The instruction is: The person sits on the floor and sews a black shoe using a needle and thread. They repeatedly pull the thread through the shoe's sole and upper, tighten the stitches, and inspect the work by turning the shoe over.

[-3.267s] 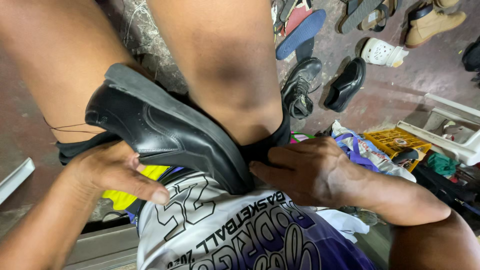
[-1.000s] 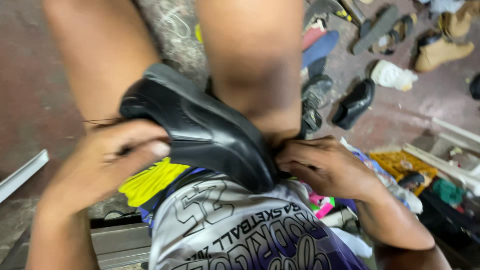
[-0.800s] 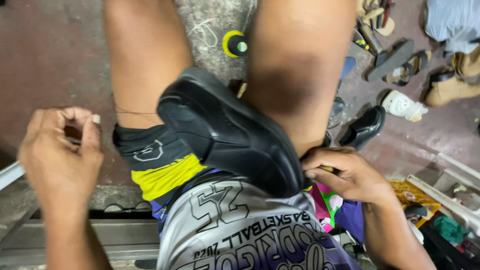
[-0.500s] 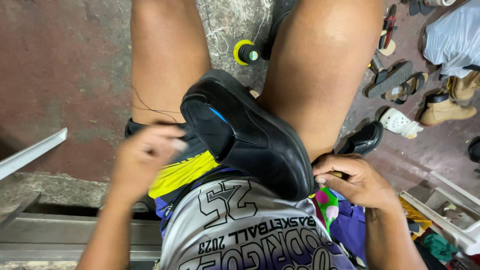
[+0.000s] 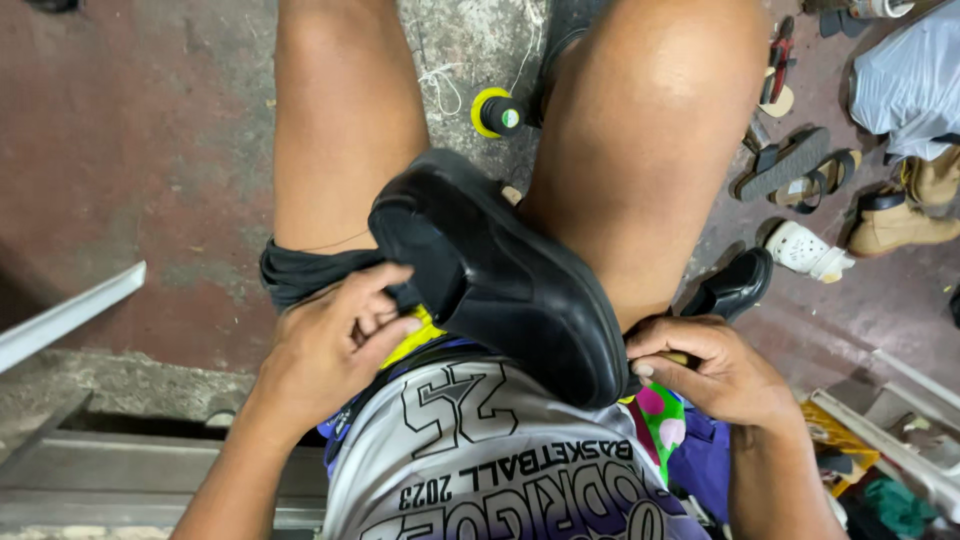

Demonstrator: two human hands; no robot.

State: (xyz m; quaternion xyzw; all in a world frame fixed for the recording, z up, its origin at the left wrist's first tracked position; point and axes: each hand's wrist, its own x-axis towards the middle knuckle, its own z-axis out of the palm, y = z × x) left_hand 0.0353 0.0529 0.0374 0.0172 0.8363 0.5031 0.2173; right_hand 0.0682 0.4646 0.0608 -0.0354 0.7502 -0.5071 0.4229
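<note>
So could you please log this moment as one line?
left hand: at black shoe heel | right hand: at toe | shoe: sole-up on lap

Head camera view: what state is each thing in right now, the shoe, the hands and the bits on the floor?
Black leather slip-on shoe: lying sole-up between the thighs.
Left hand: fingers curled beside the shoe; whether it pinches anything cannot be told.
Right hand: fingers closed at the shoe's near end.
Yellow-rimmed thread spool: on the floor between the legs.
Second black shoe: on the floor, upright.
</note>
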